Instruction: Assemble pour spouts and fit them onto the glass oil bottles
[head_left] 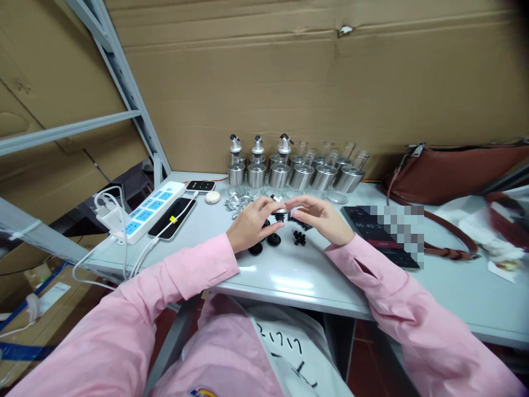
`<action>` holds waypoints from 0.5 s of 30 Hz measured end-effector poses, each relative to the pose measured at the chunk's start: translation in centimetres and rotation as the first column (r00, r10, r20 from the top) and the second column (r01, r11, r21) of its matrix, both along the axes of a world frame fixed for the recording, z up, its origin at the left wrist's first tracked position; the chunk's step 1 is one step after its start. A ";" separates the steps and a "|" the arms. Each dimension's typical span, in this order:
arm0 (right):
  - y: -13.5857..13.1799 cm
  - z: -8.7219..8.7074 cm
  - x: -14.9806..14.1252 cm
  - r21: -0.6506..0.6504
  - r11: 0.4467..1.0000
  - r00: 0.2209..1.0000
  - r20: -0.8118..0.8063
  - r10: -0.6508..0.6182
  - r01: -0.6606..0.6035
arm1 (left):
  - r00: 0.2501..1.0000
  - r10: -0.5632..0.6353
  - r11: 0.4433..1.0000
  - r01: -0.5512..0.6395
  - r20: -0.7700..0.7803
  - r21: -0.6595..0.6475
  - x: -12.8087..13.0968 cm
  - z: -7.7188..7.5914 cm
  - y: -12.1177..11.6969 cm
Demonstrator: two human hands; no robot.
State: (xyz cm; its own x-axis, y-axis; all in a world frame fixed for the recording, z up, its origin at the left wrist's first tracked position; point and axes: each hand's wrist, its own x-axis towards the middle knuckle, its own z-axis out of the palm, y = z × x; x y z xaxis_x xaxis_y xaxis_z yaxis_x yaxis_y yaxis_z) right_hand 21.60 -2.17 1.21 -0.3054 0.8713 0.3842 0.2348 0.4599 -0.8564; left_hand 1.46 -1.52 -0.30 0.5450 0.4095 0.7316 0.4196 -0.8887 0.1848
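Pink sleeves (185, 270) lie nearest, stretched over the surface (314, 264); the left hand (253, 225) pinches a silver-and-black pourer fitting (280, 216) between thumb and fingers, at the centre, in front of the metal-clad bottles (303, 177); the right hand (320, 218) curves in from the other side, fingertips close to the fitting, though whether they grip it I cannot tell; black stoppers (273, 239) lie just beside the left hand, small black pieces (300, 237) near the right; three bottles carry pourers (257, 144); the step looks like assembling the fitting, and the next move seems to call for steady, aligned fingertip pressure.
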 end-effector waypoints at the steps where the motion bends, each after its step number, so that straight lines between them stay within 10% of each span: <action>1: 0.3 -0.1 0.3 0.046 0.997 0.996 0.072 -0.057 0.054 | 1.000 0.018 1.000 -0.018 -0.015 -0.005 0.0 0.0 0.0; 9: 2.0 -2.6 1.4 0.400 0.906 0.632 0.668 -0.394 0.142 | 0.997 0.052 0.997 -0.049 -0.054 0.055 0.1 0.2 -0.1; 15: 2.3 -3.1 1.6 0.385 0.917 0.581 0.725 -0.370 0.105 | 0.995 0.063 0.997 -0.058 -0.083 0.059 0.2 0.2 -0.1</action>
